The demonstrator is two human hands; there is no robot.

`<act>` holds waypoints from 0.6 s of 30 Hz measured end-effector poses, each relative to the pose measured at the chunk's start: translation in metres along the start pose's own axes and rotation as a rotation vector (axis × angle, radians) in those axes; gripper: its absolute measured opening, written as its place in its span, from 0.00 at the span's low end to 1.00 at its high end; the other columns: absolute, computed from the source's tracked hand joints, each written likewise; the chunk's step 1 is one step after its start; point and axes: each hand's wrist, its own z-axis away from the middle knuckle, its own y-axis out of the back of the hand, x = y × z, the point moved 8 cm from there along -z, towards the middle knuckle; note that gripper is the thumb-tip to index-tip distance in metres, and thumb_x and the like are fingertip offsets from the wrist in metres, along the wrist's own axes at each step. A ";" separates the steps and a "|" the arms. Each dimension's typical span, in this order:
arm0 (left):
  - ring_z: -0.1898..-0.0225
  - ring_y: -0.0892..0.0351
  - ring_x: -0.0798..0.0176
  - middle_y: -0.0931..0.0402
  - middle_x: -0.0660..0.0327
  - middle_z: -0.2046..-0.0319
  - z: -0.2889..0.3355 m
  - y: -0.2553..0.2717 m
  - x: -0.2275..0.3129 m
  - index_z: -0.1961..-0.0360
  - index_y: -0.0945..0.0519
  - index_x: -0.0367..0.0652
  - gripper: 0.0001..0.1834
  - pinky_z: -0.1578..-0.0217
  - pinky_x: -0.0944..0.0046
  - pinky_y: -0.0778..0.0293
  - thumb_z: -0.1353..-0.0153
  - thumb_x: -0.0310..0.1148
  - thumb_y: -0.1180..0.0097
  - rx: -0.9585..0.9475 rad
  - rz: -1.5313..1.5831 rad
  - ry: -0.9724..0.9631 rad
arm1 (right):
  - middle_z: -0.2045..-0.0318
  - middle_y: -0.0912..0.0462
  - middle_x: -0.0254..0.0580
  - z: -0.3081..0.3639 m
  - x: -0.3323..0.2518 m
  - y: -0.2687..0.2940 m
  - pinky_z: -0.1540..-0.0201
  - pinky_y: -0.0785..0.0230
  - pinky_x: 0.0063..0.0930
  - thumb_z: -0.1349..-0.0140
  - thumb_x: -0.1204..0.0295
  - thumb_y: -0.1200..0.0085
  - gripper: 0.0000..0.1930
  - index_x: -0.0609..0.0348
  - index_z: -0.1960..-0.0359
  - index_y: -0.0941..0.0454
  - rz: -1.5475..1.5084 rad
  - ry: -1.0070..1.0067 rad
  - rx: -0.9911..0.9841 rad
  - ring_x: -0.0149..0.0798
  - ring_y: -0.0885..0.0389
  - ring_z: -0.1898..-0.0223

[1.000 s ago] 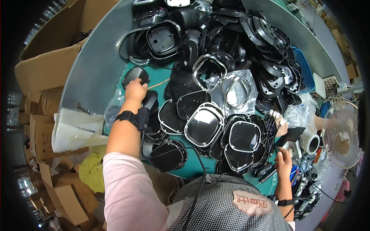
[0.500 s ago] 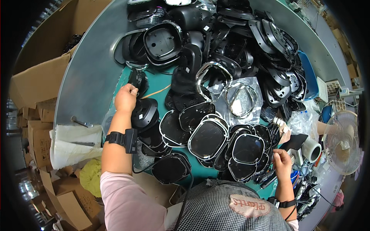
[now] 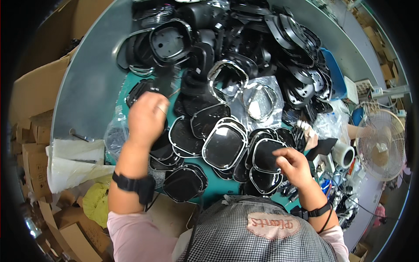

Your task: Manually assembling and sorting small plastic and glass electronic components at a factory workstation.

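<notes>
My left hand [image 3: 148, 120] is closed, its fingers curled round a dark, motion-smeared black plastic part [image 3: 168, 83] that rises beyond the knuckles. Just left of it a black moulded part [image 3: 139, 91] lies on the green mat [image 3: 126, 85]. My right hand [image 3: 296, 168] hovers over the right-hand rounded black panels [image 3: 267, 155] with pale rims; thumb and forefinger stand apart with nothing visible between them. More such panels [image 3: 224, 146] overlap in front of me, and a small stack [image 3: 185, 183] sits at the near left.
Black housings [image 3: 172, 41] are heaped along the back. Chrome rings [image 3: 228, 81] lie mid-table on clear plastic. A blue bin [image 3: 335, 74] stands behind the heap at right, with a fan [image 3: 380, 146], a film roll [image 3: 343, 156] and cables nearby. White foam sheets [image 3: 76, 157] lie at left.
My left hand has drawn nearer with the black part, which now blurs. My right hand has moved left and up, over the rimmed panels. The whole view has shifted slightly.
</notes>
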 end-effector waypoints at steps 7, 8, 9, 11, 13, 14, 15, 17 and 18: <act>0.66 0.24 0.60 0.24 0.62 0.69 0.085 -0.059 0.196 0.70 0.21 0.44 0.11 0.59 0.56 0.27 0.58 0.33 0.44 -0.335 0.320 -0.767 | 0.46 0.27 0.44 -0.006 -0.011 -0.041 0.52 0.29 0.27 0.38 0.60 0.41 0.34 0.63 0.36 0.40 -0.496 0.114 -0.177 0.34 0.27 0.48; 0.66 0.24 0.60 0.24 0.62 0.69 0.087 -0.066 0.198 0.70 0.21 0.44 0.11 0.59 0.56 0.27 0.58 0.33 0.44 -0.335 0.320 -0.772 | 0.49 0.24 0.40 -0.006 -0.007 -0.040 0.49 0.31 0.26 0.37 0.66 0.43 0.26 0.64 0.40 0.34 -0.462 0.052 -0.129 0.31 0.26 0.51; 0.65 0.23 0.60 0.23 0.62 0.68 0.085 -0.070 0.201 0.69 0.21 0.44 0.11 0.58 0.55 0.27 0.56 0.32 0.43 -0.316 0.320 -0.794 | 0.49 0.24 0.40 -0.005 -0.004 -0.037 0.49 0.31 0.26 0.37 0.66 0.43 0.26 0.64 0.40 0.34 -0.465 0.055 -0.124 0.31 0.26 0.51; 0.61 0.24 0.60 0.23 0.62 0.67 0.071 -0.071 0.197 0.67 0.21 0.45 0.10 0.55 0.55 0.28 0.53 0.34 0.39 -0.218 0.374 -0.701 | 0.54 0.21 0.38 -0.003 0.009 -0.020 0.50 0.31 0.27 0.35 0.71 0.47 0.17 0.65 0.47 0.29 -0.471 0.022 -0.038 0.30 0.25 0.54; 0.61 0.23 0.57 0.23 0.61 0.65 0.033 -0.063 0.180 0.65 0.20 0.45 0.12 0.54 0.54 0.29 0.51 0.35 0.37 -0.109 0.366 -0.617 | 0.56 0.20 0.37 0.003 0.018 0.008 0.51 0.30 0.26 0.35 0.72 0.47 0.15 0.66 0.50 0.26 -0.443 0.079 0.112 0.29 0.24 0.57; 0.59 0.23 0.55 0.22 0.60 0.63 0.016 -0.075 0.157 0.64 0.20 0.45 0.12 0.53 0.53 0.29 0.51 0.34 0.37 -0.103 0.278 -0.472 | 0.57 0.19 0.37 0.007 0.027 0.018 0.52 0.30 0.26 0.35 0.72 0.46 0.14 0.66 0.50 0.26 -0.479 0.061 0.145 0.29 0.23 0.57; 0.57 0.23 0.53 0.22 0.59 0.62 0.001 -0.087 0.135 0.62 0.20 0.44 0.13 0.52 0.53 0.29 0.50 0.33 0.38 -0.092 0.182 -0.325 | 0.57 0.19 0.37 0.013 0.034 0.027 0.52 0.29 0.26 0.36 0.72 0.46 0.14 0.66 0.51 0.26 -0.515 0.047 0.169 0.29 0.23 0.58; 0.53 0.25 0.50 0.22 0.58 0.58 -0.021 -0.118 0.103 0.57 0.21 0.43 0.16 0.49 0.53 0.31 0.49 0.32 0.39 -0.131 0.044 -0.173 | 0.59 0.18 0.37 0.023 0.047 0.033 0.52 0.29 0.25 0.36 0.72 0.44 0.13 0.65 0.52 0.25 -0.550 0.045 0.184 0.29 0.22 0.59; 0.49 0.27 0.51 0.23 0.57 0.56 -0.029 -0.143 0.094 0.55 0.21 0.43 0.17 0.46 0.53 0.33 0.47 0.32 0.41 -0.257 -0.040 -0.185 | 0.59 0.18 0.36 0.029 0.054 0.036 0.52 0.29 0.25 0.37 0.71 0.44 0.13 0.65 0.53 0.24 -0.571 0.014 0.225 0.29 0.22 0.59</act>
